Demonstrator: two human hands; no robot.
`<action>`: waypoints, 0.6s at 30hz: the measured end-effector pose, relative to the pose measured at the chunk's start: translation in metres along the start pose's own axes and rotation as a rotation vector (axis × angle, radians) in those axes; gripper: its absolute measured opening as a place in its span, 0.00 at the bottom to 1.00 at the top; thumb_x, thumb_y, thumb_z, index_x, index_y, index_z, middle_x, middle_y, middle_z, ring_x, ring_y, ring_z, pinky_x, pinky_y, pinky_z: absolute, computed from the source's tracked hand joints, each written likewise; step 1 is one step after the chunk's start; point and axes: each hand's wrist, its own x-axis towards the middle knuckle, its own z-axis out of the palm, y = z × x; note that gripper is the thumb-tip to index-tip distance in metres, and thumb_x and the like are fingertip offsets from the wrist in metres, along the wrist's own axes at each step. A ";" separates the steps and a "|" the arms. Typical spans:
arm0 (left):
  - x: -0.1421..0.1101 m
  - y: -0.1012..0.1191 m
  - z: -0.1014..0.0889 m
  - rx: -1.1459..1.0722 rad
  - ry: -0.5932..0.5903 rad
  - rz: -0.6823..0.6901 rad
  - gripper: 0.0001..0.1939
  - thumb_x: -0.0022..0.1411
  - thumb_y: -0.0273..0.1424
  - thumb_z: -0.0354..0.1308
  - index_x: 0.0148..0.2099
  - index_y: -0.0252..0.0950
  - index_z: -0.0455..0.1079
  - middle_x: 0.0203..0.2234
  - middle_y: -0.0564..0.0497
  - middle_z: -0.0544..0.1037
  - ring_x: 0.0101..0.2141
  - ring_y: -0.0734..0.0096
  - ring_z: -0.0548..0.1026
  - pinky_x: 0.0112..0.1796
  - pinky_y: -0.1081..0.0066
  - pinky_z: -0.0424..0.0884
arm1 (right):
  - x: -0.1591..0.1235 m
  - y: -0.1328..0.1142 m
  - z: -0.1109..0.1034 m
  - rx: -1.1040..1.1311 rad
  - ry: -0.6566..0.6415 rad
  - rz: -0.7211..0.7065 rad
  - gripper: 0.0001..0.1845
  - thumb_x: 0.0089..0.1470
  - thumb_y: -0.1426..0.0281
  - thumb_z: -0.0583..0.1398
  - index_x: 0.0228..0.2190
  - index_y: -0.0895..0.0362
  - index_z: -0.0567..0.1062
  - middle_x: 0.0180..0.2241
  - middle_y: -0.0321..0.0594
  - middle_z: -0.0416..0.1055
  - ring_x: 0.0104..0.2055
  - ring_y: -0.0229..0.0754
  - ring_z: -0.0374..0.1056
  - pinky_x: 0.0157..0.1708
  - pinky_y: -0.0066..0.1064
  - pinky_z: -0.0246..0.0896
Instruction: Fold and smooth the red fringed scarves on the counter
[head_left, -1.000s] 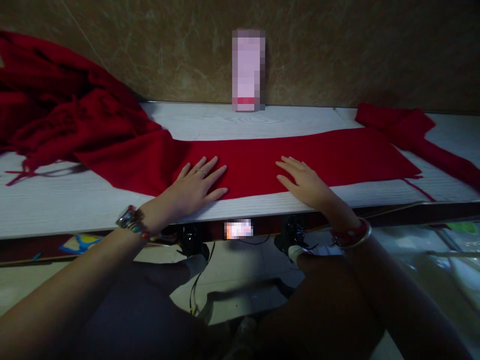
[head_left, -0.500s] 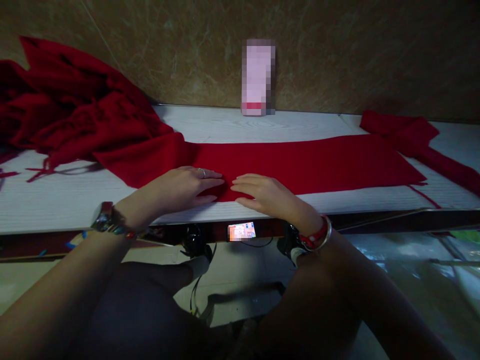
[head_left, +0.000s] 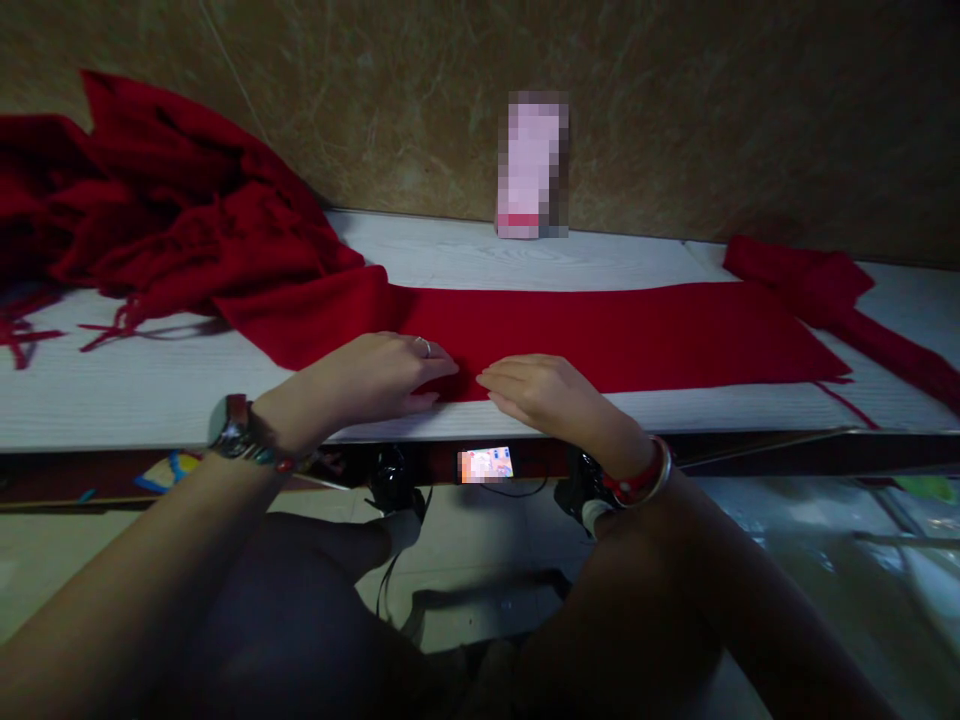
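A long red fringed scarf [head_left: 600, 335] lies spread in a flat, folded strip along the white tabletop. Both hands rest on it near its front edge, fingertips facing each other with a small gap of red cloth between. My left hand [head_left: 375, 375], wearing a ring, has its fingers slightly bent on the cloth and its thumb apart from them. My right hand [head_left: 536, 390] lays its fingers side by side on the fabric, thumb near the front edge. Neither hand visibly grips a fold; the undersides of the fingers are hidden.
Rumpled red fringed cloth [head_left: 225, 230] is heaped at the left. Another red folded piece [head_left: 810, 275] lies at the right end. A blurred pink object [head_left: 529, 165] stands against the brown wall [head_left: 675, 120]. Below the white table [head_left: 150, 400] edge, a lit phone screen [head_left: 487, 465] shows.
The fingers of both hands have bent and drawn slightly closer together on the scarf. The view has shifted a little, and the scarf keeps its flat shape.
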 end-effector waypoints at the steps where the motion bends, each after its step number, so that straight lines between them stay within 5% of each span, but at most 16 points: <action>1: 0.000 0.001 0.000 -0.003 -0.001 -0.001 0.20 0.60 0.33 0.50 0.55 0.42 0.67 0.46 0.49 0.76 0.43 0.65 0.75 0.44 0.67 0.69 | 0.001 -0.001 -0.001 -0.016 -0.011 0.003 0.11 0.57 0.76 0.55 0.39 0.61 0.76 0.38 0.46 0.77 0.40 0.43 0.71 0.40 0.34 0.64; 9: -0.001 0.001 0.002 0.004 -0.002 0.005 0.27 0.56 0.22 0.45 0.56 0.44 0.66 0.51 0.51 0.74 0.46 0.68 0.73 0.46 0.68 0.68 | 0.000 -0.001 -0.001 0.037 -0.015 0.028 0.15 0.56 0.79 0.53 0.43 0.59 0.75 0.41 0.45 0.76 0.43 0.42 0.70 0.41 0.34 0.64; 18: -0.002 -0.001 -0.005 0.062 0.068 -0.040 0.18 0.62 0.30 0.43 0.47 0.39 0.72 0.39 0.47 0.77 0.36 0.68 0.75 0.32 0.73 0.69 | -0.001 -0.002 0.001 0.102 0.053 0.078 0.15 0.57 0.73 0.55 0.44 0.61 0.75 0.43 0.47 0.75 0.45 0.44 0.70 0.44 0.37 0.65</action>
